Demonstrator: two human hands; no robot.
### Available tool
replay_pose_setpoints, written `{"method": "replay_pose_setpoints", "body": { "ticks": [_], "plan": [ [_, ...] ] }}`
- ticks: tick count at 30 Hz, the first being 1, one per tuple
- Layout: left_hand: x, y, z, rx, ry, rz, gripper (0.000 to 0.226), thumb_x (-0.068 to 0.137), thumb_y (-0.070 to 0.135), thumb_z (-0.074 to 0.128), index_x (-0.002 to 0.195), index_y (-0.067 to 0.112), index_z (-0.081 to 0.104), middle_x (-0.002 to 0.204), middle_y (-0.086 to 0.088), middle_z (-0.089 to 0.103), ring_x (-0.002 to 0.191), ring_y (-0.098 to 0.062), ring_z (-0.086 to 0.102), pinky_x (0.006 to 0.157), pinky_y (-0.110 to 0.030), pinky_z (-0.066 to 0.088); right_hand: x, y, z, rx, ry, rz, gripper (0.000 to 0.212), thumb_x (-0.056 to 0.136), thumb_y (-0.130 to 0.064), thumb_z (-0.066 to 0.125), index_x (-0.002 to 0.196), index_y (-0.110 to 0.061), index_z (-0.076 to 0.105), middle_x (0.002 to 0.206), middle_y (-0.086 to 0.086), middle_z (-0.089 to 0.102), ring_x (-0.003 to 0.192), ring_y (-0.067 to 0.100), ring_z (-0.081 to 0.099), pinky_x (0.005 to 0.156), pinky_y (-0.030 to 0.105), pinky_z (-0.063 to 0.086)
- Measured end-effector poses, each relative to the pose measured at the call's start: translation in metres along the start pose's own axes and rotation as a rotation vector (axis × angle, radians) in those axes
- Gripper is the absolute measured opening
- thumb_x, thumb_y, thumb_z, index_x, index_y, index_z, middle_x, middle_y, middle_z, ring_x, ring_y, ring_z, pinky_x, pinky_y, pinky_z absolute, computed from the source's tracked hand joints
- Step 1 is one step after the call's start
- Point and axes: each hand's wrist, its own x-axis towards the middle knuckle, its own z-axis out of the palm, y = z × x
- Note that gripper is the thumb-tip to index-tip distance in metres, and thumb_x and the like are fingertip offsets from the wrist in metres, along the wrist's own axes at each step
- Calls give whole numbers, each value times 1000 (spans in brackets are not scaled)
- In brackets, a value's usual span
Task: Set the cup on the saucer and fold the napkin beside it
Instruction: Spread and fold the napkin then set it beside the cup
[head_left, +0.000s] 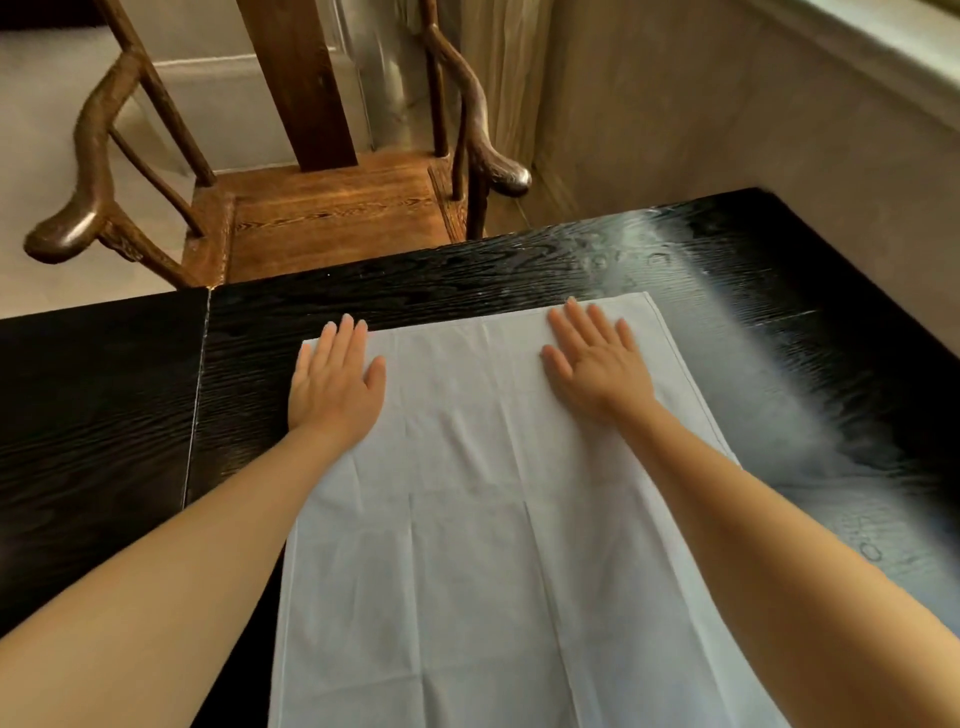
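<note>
One white napkin (483, 499) is being held flat on the black tabletop (104, 415), its long axis running from the near edge toward the far edge, where a wooden armchair (311, 208) is drawn up. Both hands are being pressed palm-down at the napkin's far end: the left hand (335, 382) on the far-left corner, partly overlapping onto bare wood, and the right hand (597, 364) just inside the far-right corner. Fingers (584, 325) are being kept extended and slightly spread; nothing is being pinched.

The cloth is lying directly under the fingertips and extending back toward the person, so a fold of the far edge toward the near edge is judged the likely next move (both far corners would need to be gripped first). Both hands are about equally near their corners.

Counts: napkin, one; hands, two; chair, one; cup, none in view; saucer, none in view. The cup step cannot be assessed from this view.
</note>
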Motion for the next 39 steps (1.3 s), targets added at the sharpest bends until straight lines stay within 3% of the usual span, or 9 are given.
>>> {"method": "replay_pose_setpoints", "body": {
  "ticks": [3, 6, 10, 18, 22, 25, 29, 35, 39],
  "plan": [
    [6, -4, 2, -30, 38, 14, 53, 100, 35, 13, 151, 18, 11, 160, 2, 6, 147, -14, 2, 120, -36, -1, 8, 19, -6, 16, -4, 38, 52, 98, -43, 21, 149, -31, 13, 160, -5, 9, 148, 18, 4, 120, 42, 3],
    [4, -2, -1, -93, 142, -7, 47, 100, 20, 24, 147, 14, 28, 156, -4, 25, 145, -19, 18, 119, -38, 9, 16, 29, -11, 32, 93, 98, 48, 99, -30, 26, 147, -22, 25, 155, 0, 26, 143, 25, 20, 116, 40, 14],
    [5, 4, -8, 17, 208, -30, 47, 92, 3, 38, 138, 12, 41, 124, -14, 49, 115, -31, 43, 98, -44, 30, 27, 31, -21, -173, 145, 17, 41, 95, -12, 34, 136, -10, 41, 128, 12, 49, 117, 33, 42, 98, 40, 30],
    [3, -12, -18, 169, 279, 210, 15, 90, 1, 45, 87, 8, 57, 80, -8, 42, 75, -24, 35, 79, -42, 30, 19, 46, -30, -354, 272, -43, 16, 80, 1, 51, 91, -4, 61, 95, 18, 56, 95, 36, 50, 83, 45, 37],
    [-19, -13, -37, -10, 335, 207, 16, 92, 4, 44, 89, 5, 59, 81, -11, 49, 72, -26, 42, 75, -42, 35, -1, 51, -48, -333, 334, -74, 12, 71, -2, 59, 83, -3, 60, 91, 18, 57, 89, 37, 53, 74, 44, 41],
    [-34, -17, -54, -38, 356, 337, 7, 86, 2, 56, 84, 6, 61, 77, -11, 57, 70, -29, 53, 65, -41, 40, -12, 58, -62, -274, 386, -120, 14, 72, -5, 61, 86, -3, 60, 92, 16, 59, 92, 37, 52, 75, 43, 41],
    [-85, -22, -77, -76, 345, 473, 8, 78, 1, 67, 81, 7, 69, 73, -8, 65, 67, -27, 58, 54, -37, 47, -55, 72, -77, -95, 372, -244, 6, 75, 1, 64, 77, -2, 59, 76, 17, 63, 77, 38, 55, 66, 43, 48],
    [-160, -27, -79, -41, 328, 616, 35, 84, 23, 43, 88, 10, 76, 78, -4, 72, 70, -24, 67, 60, -37, 52, -139, 95, -77, 14, 290, -203, 4, 79, -4, 68, 78, -3, 64, 78, 15, 66, 77, 36, 59, 65, 35, 47],
    [-210, -31, -69, -59, 309, 537, 37, 85, 24, 43, 93, 9, 76, 85, -8, 75, 77, -26, 71, 66, -40, 55, -189, 100, -67, 45, 200, -160, 5, 80, -4, 67, 76, -5, 66, 76, 12, 67, 76, 35, 61, 62, 31, 43]
  ]
}}
